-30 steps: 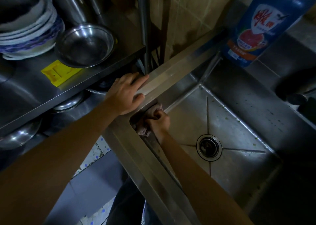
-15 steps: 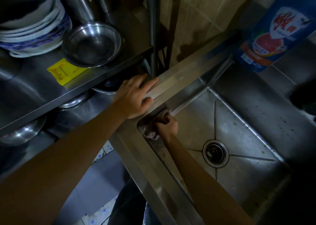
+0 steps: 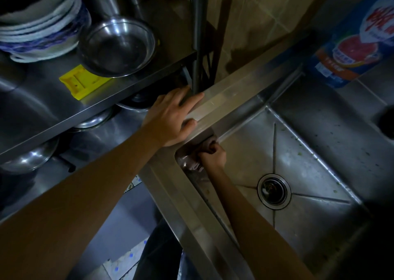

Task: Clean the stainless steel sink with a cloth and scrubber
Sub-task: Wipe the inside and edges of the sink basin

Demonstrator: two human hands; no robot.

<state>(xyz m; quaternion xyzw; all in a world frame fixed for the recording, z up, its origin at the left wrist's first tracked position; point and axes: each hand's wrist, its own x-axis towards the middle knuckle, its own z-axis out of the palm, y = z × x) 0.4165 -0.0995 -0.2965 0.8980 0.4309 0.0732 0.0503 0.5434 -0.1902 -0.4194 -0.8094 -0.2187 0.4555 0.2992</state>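
Observation:
The stainless steel sink [image 3: 298, 151] fills the right half of the view, with a round drain [image 3: 274, 191] in its floor. My right hand [image 3: 212, 155] is down in the basin's near-left corner, gripping a bunched pinkish cloth [image 3: 191, 162] against the wall. My left hand [image 3: 172, 115] rests flat on the sink's left rim [image 3: 234, 92], fingers straight and spread, thumb on the rim's inner edge. Small specks of dirt dot the right side wall of the basin. No scrubber is in view.
A steel shelf [image 3: 53, 100] on the left holds a steel bowl [image 3: 117, 47], stacked white-and-blue plates [image 3: 40, 21] and a yellow plastic piece [image 3: 82, 81]. More steel bowls sit under it. A blue detergent bottle [image 3: 358, 43] stands at the sink's far corner. Tiled wall lies behind.
My right hand and the cloth stay in the same corner of the basin, shifting only slightly. My left hand keeps its place on the rim. The camera has drifted a little.

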